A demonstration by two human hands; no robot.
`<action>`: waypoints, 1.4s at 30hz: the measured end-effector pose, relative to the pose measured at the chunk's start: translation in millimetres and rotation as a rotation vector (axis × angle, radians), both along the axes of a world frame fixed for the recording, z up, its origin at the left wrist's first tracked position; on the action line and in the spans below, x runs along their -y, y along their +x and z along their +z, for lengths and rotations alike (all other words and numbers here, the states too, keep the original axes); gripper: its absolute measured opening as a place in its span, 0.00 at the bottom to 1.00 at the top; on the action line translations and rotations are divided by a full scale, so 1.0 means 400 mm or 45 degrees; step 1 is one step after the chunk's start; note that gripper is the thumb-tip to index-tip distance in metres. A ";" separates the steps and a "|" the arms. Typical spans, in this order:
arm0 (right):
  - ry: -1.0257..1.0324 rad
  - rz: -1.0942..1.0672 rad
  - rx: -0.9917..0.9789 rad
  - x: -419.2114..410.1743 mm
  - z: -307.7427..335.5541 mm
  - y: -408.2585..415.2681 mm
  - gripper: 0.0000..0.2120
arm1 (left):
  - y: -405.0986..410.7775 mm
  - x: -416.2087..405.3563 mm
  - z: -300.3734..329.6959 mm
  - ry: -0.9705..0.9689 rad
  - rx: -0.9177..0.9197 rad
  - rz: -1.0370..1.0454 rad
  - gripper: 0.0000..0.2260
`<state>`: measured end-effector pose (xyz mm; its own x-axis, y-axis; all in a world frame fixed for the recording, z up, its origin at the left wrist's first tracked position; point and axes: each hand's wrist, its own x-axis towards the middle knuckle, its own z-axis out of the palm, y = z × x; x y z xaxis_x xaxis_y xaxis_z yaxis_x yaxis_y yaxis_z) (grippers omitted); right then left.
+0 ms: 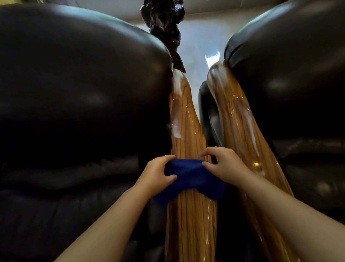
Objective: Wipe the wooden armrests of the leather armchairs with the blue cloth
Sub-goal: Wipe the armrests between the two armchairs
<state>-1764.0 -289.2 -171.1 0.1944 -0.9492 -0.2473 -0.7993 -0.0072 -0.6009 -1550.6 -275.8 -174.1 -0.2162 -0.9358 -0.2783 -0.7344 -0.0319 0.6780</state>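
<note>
Blue cloth (188,178) across wooden armrest (184,127), both hands (156,174) gripping.

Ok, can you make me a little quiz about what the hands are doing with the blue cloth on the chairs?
1. True or false: the blue cloth is draped over the wooden armrest of the left armchair.
2. Which hands hold the cloth? A) only the left hand B) only the right hand C) both
3. Fill in: between the two armrests, further back, stands a dark, gnarled ____.

Key:
1. True. The right armchair's armrest has no cloth on it.
2. C. One hand grips each end.
3. Carved piece; what it is exactly cannot be told.
</note>
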 end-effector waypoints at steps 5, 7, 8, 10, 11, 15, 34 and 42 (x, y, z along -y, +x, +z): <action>-0.274 -0.241 -0.103 -0.056 -0.063 0.020 0.17 | -0.010 -0.053 -0.062 0.013 -0.175 0.112 0.20; -0.222 -0.304 -0.079 -0.071 -0.077 0.033 0.17 | -0.013 -0.062 -0.072 -0.050 -0.179 0.155 0.19; -0.217 -0.308 -0.098 -0.072 -0.082 0.039 0.17 | -0.014 -0.065 -0.075 -0.086 -0.168 0.147 0.18; -0.251 -0.292 -0.158 -0.061 -0.091 0.047 0.18 | -0.018 -0.060 -0.081 -0.209 -0.107 0.093 0.19; -0.268 -0.298 -0.191 -0.052 -0.093 0.051 0.18 | -0.022 -0.054 -0.086 -0.288 -0.048 0.050 0.19; -0.344 -0.356 -0.321 -0.033 -0.100 0.065 0.06 | -0.062 -0.033 -0.118 -0.399 0.154 -0.070 0.23; -0.450 -0.348 -0.081 -0.103 -0.193 0.137 0.25 | -0.128 -0.036 -0.212 -0.333 0.455 0.089 0.26; -0.383 -0.315 -0.141 -0.075 -0.222 0.133 0.27 | -0.120 -0.006 -0.214 -0.337 0.277 0.143 0.25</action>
